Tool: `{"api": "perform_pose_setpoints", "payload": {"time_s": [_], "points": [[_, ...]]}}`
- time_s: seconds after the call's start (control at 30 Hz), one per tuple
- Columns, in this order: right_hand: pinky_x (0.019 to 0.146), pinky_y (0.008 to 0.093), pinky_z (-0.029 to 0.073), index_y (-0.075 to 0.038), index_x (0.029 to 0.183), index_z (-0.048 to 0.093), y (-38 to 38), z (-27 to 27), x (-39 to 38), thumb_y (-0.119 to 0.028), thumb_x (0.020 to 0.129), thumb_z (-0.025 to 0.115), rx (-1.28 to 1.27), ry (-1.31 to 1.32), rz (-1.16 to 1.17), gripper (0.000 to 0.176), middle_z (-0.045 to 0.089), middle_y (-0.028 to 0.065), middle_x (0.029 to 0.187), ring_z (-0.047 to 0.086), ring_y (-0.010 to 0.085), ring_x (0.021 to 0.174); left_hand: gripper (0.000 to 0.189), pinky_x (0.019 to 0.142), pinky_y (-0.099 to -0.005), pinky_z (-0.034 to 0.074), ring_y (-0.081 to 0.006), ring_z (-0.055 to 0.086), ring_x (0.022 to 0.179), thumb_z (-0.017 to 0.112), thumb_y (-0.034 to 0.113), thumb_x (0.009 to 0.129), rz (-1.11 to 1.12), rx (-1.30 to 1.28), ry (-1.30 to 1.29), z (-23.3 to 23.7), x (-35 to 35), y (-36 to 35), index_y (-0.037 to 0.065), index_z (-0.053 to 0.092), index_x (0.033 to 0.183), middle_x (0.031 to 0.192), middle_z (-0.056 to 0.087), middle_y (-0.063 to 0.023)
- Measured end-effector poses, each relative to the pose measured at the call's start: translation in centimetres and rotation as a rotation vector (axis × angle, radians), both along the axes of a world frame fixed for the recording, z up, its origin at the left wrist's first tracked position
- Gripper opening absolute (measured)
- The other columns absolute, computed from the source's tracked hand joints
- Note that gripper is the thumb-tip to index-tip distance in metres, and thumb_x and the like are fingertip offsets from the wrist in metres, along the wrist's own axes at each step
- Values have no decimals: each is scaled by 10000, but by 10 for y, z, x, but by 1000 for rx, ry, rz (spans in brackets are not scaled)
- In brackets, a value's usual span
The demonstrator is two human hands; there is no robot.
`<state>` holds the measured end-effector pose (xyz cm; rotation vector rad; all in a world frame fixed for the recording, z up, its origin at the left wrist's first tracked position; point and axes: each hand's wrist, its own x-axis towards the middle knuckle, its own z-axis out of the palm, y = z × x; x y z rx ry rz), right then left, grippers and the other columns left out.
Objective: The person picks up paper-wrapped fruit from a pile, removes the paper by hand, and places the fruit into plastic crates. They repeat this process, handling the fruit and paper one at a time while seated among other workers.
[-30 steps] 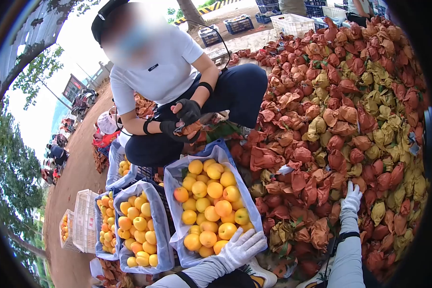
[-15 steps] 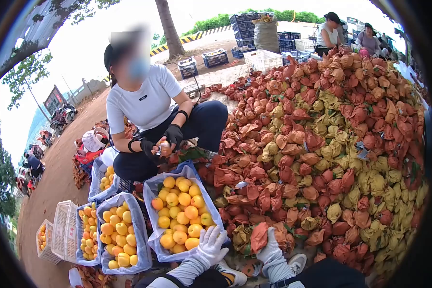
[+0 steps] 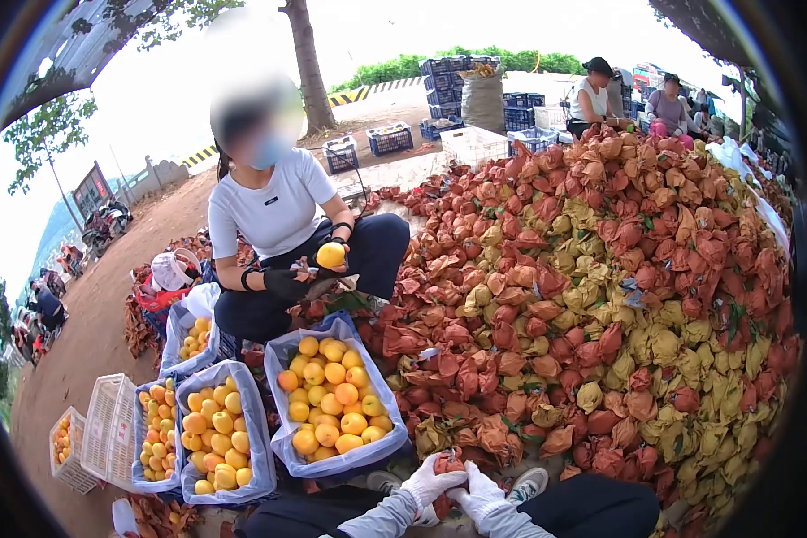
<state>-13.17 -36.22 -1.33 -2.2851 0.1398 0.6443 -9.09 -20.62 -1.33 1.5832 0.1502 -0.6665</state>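
Both of my hands wear white gloves and meet low in front of me. My left hand [image 3: 429,482] and my right hand [image 3: 481,498] close around a peach in a reddish paper bag [image 3: 450,463]; most of the peach is hidden by paper and fingers. Just left of them stands a blue crate [image 3: 398,441] with a pale liner, filled with bare yellow-orange peaches [image 3: 336,394]. On the right, a large heap of bagged peaches [image 3: 547,359] in red and yellow paper reaches close to my hands and feet.
Across from me a person in a white shirt [image 3: 269,202] squats with a bare peach in a black-gloved hand. More lined crates of peaches [image 3: 258,495] and a white plastic crate [image 3: 109,421] stand at left. Behind the heap are other workers [image 3: 601,94], stacked crates [image 3: 444,85] and a sack [image 3: 482,100].
My left hand has moved right from beside the crate to join my right hand on the bagged peach. The person opposite now holds up a bare peach. The view has shifted slightly.
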Motion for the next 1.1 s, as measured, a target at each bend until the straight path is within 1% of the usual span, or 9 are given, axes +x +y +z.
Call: {"api": "perform_pose_setpoints", "payload": {"time_s": [0.13, 0.33, 0.47, 0.53, 0.63, 0.77, 0.87, 0.9, 1.1], "points": [[932, 407, 483, -70, 1453, 340, 4, -34, -21, -394, 866, 578, -39, -85, 41, 712, 602, 239, 1222, 612, 370, 1083, 757, 916, -302, 484, -160, 587, 1023, 854, 297, 720, -69, -234, 214, -50, -15, 6, -15, 467, 1290, 1152, 592, -101], [841, 437, 519, -128, 1330, 492, 25, -37, -24, -382, 877, 542, -115, -4, -3, 522, 689, 198, 1015, 660, 372, 964, 790, 898, -311, 494, -188, 618, 976, 852, 365, 695, 128, 5, 46, -33, -34, 13, 0, 483, 1291, 1107, 624, -94], [805, 388, 530, -82, 1105, 659, 7, -103, -9, -390, 880, 581, -70, 5, 101, 390, 704, 174, 994, 685, 320, 919, 837, 930, -302, 481, -175, 597, 1031, 852, 345, 700, -257, 278, -56, 3, -27, 9, -12, 437, 1334, 1149, 614, -113], [822, 383, 522, -99, 1180, 643, -2, -80, -12, -333, 868, 596, 275, 8, -140, 392, 700, 165, 1019, 682, 323, 932, 851, 954, -315, 470, -184, 591, 1062, 854, 326, 705, -256, 193, 2, 4, -16, 11, -13, 415, 1350, 1179, 606, -114], [827, 334, 506, -49, 1188, 621, -7, -79, 1, -288, 880, 590, 379, -48, -187, 391, 696, 168, 1039, 668, 294, 962, 857, 970, -320, 462, -191, 586, 1083, 849, 298, 722, -142, -124, 71, 8, -10, 17, -17, 383, 1369, 1196, 599, -118], [831, 335, 506, -51, 1193, 613, -8, -130, 5, -207, 889, 562, 340, -209, -271, 346, 691, 169, 1046, 667, 293, 953, 852, 961, -323, 467, -194, 588, 1088, 840, 332, 730, -198, -40, -5, -26, 0, 16, -14, 393, 1367, 1242, 569, -137], [827, 357, 512, -63, 1180, 612, 8, -37, 15, -132, 873, 556, 506, -94, -583, 320, 691, 166, 1028, 669, 308, 949, 933, 983, -319, 451, -199, 552, 1145, 840, 331, 735, 91, -225, 34, -36, -2, 12, -9, 315, 1428, 1317, 509, -149], [812, 378, 519, -87, 1167, 611, 8, -29, 16, -89, 856, 557, 159, -284, -445, 315, 689, 170, 1010, 671, 331, 943, 966, 992, -317, 444, -201, 535, 1166, 840, 332, 736, 132, -125, -12, -24, -4, 10, -6, 281, 1448, 1332, 495, -151], [781, 329, 514, -55, 1099, 643, 3, 1, 24, -94, 887, 535, 348, -279, -159, 241, 698, 148, 915, 678, 254, 849, 902, 986, -306, 444, -187, 552, 1130, 861, 298, 716, 143, -203, -23, -39, -9, 10, -26, 345, 1380, 1280, 531, -144]]}}
